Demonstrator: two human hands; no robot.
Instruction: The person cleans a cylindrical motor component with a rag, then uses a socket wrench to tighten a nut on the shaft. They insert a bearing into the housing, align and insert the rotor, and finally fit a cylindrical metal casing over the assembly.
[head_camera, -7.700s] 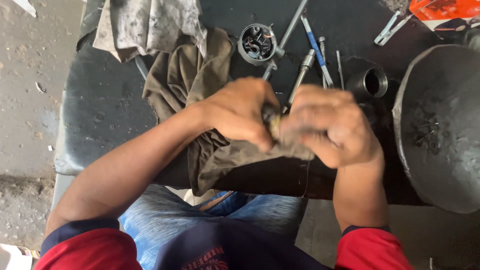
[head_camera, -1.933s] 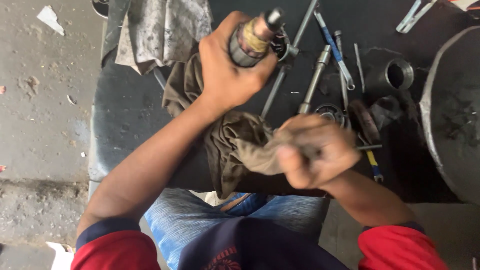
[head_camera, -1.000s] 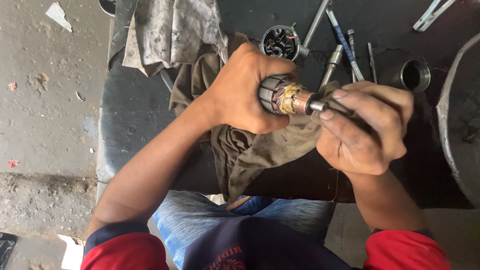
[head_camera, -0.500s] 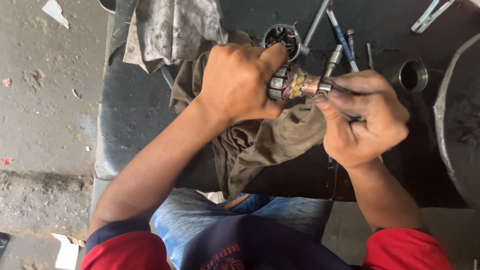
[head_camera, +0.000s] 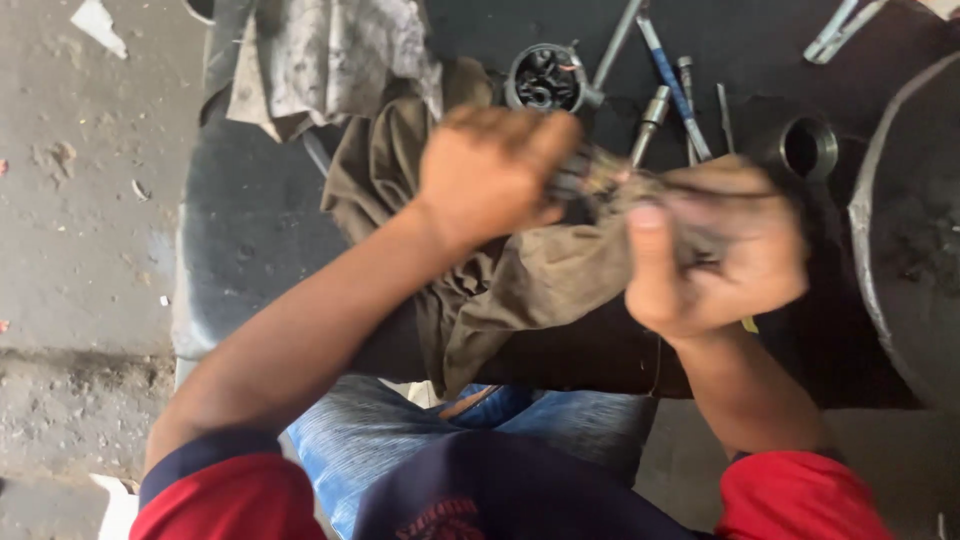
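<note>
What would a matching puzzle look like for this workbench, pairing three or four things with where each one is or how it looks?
Things:
1. left hand
2. olive rag
3. round metal housing
4. short dark pipe piece

Places or states:
A. stands on the bench's far right, open end up
B. grips a small, blurred metal part
C. hangs over the bench's near edge, under both hands
D. lies at the far side, dark parts inside

Pairs: 1-B, 2-C, 3-D, 4-A
</note>
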